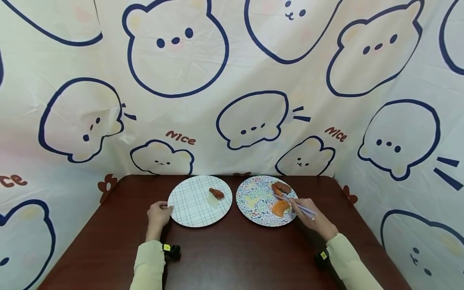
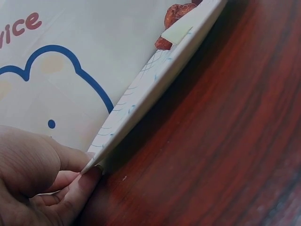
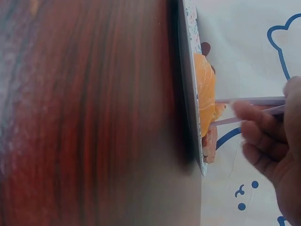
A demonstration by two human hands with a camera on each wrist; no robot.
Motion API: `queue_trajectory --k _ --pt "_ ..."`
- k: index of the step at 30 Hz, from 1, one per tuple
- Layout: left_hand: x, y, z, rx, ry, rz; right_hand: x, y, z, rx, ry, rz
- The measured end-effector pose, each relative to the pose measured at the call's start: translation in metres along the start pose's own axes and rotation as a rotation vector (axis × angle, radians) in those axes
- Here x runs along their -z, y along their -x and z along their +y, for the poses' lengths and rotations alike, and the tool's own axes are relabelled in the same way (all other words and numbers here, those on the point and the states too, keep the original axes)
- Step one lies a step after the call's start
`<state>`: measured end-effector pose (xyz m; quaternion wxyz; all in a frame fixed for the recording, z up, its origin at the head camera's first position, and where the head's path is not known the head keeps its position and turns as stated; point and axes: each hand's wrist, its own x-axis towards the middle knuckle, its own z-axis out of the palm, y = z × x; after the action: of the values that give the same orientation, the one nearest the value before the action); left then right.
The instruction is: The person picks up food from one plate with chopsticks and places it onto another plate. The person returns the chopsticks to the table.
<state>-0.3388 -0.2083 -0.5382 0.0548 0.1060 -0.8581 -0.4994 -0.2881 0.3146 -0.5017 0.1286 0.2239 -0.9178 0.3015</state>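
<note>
My left hand [image 1: 158, 216] pinches the left rim of a white plate with a blue grid [image 1: 192, 205], thumb above and fingers below in the left wrist view. A brown chicken drumstick [image 1: 216, 193] and a pale thin slice [image 1: 212, 200] lie on that plate. In my right hand [image 1: 314, 218] is a pair of lilac chopsticks [image 3: 263, 100]. Their tips are among the food on the multicoloured speckled plate [image 1: 253, 213]. There an orange slice with pale lines [image 3: 205, 89] lies nearest me. Behind it are a curved orange piece [image 1: 276, 190] and a brown piece [image 1: 284, 187].
Both plates stand side by side at the far edge of the dark brown wooden table [image 1: 224, 257]. A cream cloth printed with bear outlines [image 1: 253, 80] hangs behind and along both sides. Each wrist wears a small black camera.
</note>
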Motion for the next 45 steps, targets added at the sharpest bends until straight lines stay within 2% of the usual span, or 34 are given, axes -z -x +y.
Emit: queue_trajectory --k 3,6,13,18,22,25,30,36,40,45 --pt "-0.001 0.001 0.0 0.003 -0.005 0.006 -0.001 -0.001 -0.001 0.001 -0.009 -0.014" --pt "-0.001 0.0 0.001 0.002 0.001 0.017 -0.001 -0.004 -0.003 0.039 0.004 -0.013" --pt "-0.001 -0.001 -0.001 0.004 -0.001 0.001 -0.003 -0.001 -0.003 0.064 0.096 -0.025" --pt "-0.001 -0.002 -0.001 0.005 0.002 0.002 -0.005 0.001 -0.004 0.126 0.151 0.018" --pt "0.0 -0.003 0.001 0.004 0.002 0.003 -0.004 0.001 -0.008 0.116 0.184 0.021" --pt "0.0 -0.002 0.001 0.007 -0.003 -0.004 -0.002 0.001 -0.01 0.088 0.174 0.01" --pt "-0.001 -0.001 0.001 0.016 -0.009 -0.004 -0.001 -0.004 -0.012 0.035 0.088 -0.01" --pt "-0.001 -0.001 0.002 0.019 -0.007 0.0 -0.006 -0.005 -0.01 0.088 0.051 0.078" --pt "-0.001 0.001 -0.001 0.02 -0.02 0.0 -0.009 -0.003 -0.01 0.106 0.084 0.132" --pt "0.0 -0.001 0.0 0.013 -0.013 0.011 -0.008 -0.006 -0.009 0.084 0.088 0.093"
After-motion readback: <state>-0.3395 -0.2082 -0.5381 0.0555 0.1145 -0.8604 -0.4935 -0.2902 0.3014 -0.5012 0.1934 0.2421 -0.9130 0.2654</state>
